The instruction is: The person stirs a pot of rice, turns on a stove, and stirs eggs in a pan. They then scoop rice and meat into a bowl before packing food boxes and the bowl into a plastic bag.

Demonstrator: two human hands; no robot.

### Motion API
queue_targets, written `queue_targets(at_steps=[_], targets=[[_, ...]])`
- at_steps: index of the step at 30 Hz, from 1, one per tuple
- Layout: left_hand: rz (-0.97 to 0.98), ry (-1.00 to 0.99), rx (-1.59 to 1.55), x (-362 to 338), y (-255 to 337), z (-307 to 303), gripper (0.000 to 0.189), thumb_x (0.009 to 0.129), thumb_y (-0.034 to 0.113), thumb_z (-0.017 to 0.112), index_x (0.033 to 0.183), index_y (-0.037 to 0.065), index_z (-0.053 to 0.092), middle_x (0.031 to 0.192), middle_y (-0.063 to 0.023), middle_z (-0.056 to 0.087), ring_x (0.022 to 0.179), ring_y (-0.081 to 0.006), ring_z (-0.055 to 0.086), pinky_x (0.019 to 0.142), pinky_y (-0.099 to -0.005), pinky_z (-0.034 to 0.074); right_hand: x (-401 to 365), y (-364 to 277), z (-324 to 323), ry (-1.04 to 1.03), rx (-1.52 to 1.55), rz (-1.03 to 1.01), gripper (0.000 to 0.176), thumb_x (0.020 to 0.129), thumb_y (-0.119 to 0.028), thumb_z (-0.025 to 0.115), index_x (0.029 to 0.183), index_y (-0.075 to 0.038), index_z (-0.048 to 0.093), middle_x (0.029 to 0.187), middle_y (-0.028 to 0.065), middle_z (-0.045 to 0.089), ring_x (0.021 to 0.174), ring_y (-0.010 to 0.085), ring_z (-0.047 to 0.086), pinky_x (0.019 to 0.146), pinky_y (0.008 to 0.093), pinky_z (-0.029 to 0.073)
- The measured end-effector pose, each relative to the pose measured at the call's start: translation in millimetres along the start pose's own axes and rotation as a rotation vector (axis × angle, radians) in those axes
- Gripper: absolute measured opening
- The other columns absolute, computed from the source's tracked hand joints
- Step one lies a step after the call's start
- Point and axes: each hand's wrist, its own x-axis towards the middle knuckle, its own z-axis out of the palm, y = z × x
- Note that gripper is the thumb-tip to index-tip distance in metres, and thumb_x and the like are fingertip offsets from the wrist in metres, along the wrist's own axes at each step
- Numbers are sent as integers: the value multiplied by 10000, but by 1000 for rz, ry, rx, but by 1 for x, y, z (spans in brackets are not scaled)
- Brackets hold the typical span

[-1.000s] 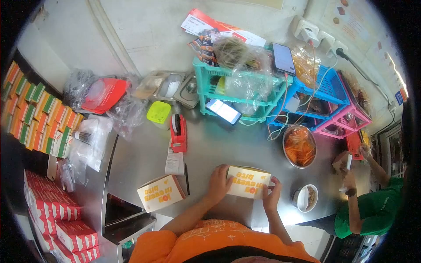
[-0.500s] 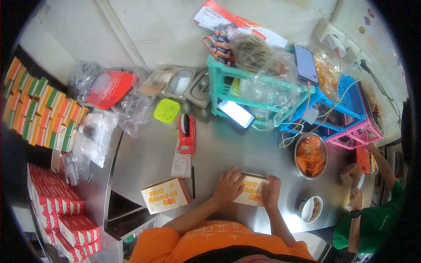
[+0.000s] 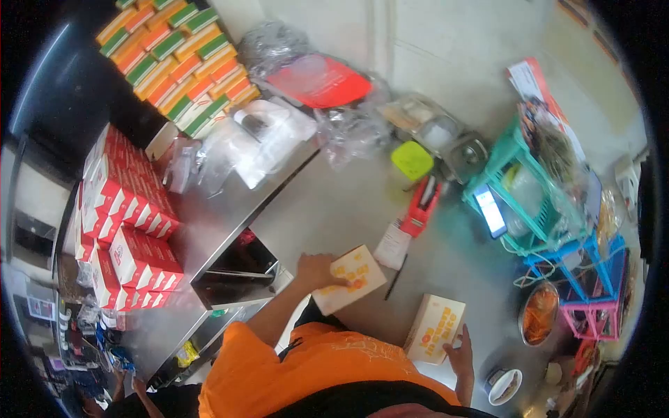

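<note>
My left hand (image 3: pixel 318 272) grips a white box with orange lettering (image 3: pixel 359 276), its thumb lying over the top; the box is tilted near the table's front edge. My right hand (image 3: pixel 460 352) rests at the right side of a second lettered box (image 3: pixel 435 331), fingers apart and touching its edge. A dark pen (image 3: pixel 395 279) lies between the two boxes. Behind it are a white paper slip (image 3: pixel 392 246) and a red tape dispenser (image 3: pixel 421 206).
Stacked red-and-white boxes (image 3: pixel 143 268) stand at the left, beside an open drawer (image 3: pixel 233 275). A teal basket (image 3: pixel 512 188) with a phone (image 3: pixel 490 211), a bowl of orange food (image 3: pixel 541 313) and a white tub (image 3: pixel 503 385) are at the right. Another person's hands (image 3: pixel 132 383) show lower left.
The view has swung left. My left hand has left the right box and taken hold of the left one, now tilted. My right hand stays at the right box, its fingers spread more.
</note>
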Motion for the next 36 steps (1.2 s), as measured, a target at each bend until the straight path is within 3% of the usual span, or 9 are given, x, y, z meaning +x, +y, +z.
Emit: queue_targets(at_steps=[6, 11, 15, 18, 20, 23, 25, 28, 36], targets=[[65, -43, -281, 31, -35, -2, 577, 770, 576, 481, 939, 35, 590, 867, -172, 611, 832, -317, 588, 748, -441, 428, 9, -45, 5, 360, -575, -72, 811, 701, -63, 676, 1364, -74, 210, 1361, 205, 282, 1201, 363, 351, 881, 369, 447], [248, 881, -313, 112, -209, -82, 256, 858, 236, 446, 962, 30, 555, 930, -178, 581, 887, -362, 541, 778, -437, 423, 14, -167, 39, 534, -418, -106, 685, 723, -57, 642, 1317, -45, 301, 1286, 211, 372, 928, 328, 523, 906, 408, 400], [-259, 1457, 202, 150, -322, -182, 342, 838, 300, 499, 1086, 70, 546, 1121, -169, 539, 1061, -310, 495, 914, -477, 352, 27, -210, 89, 565, -423, -284, 543, 743, -19, 598, 1247, -20, 398, 1175, 190, 463, 804, 260, 557, 779, 375, 443], [-572, 892, -187, 191, -402, -168, 369, 838, 352, 472, 1041, 55, 558, 1138, -168, 530, 1015, -324, 529, 831, -495, 406, 29, -228, 122, 589, -437, -338, 507, 742, 8, 587, 1223, -13, 426, 1097, 175, 507, 788, 232, 561, 727, 349, 457], [-388, 449, -69, 188, -404, -162, 335, 831, 344, 447, 990, 86, 589, 1092, -167, 556, 985, -313, 546, 788, -506, 413, 26, -240, 141, 617, -417, -321, 488, 740, 25, 585, 1205, -7, 442, 1072, 179, 520, 742, 229, 562, 734, 339, 451], [-220, 438, 117, 168, -375, -151, 241, 803, 259, 473, 917, 96, 610, 965, -144, 594, 899, -297, 573, 733, -513, 415, 29, -243, 149, 627, -415, -284, 475, 743, 21, 582, 1197, -4, 444, 1070, 180, 521, 721, 232, 567, 722, 338, 453], [41, 829, 231, 158, -375, -149, 188, 765, 159, 498, 887, 81, 618, 846, -153, 581, 825, -309, 579, 700, -481, 431, 33, -251, 150, 622, -466, -310, 467, 745, 20, 579, 1192, -3, 447, 1073, 178, 520, 717, 233, 569, 714, 341, 455], [175, 667, -151, 182, -394, -157, 188, 749, 88, 512, 908, 92, 612, 911, -157, 553, 829, -319, 573, 680, -438, 448, 42, -272, 153, 617, -493, -333, 458, 761, 2, 570, 1201, -24, 447, 1091, 170, 523, 733, 230, 566, 695, 334, 459], [-217, 538, -56, 193, -426, -194, 566, 597, 317, 755, 1005, 34, 482, 1009, -147, 477, 830, -344, 539, 752, -405, 457, 58, -305, 166, 616, -501, -347, 444, 781, -21, 567, 1210, -40, 451, 1116, 161, 527, 766, 216, 561, 696, 318, 462]])
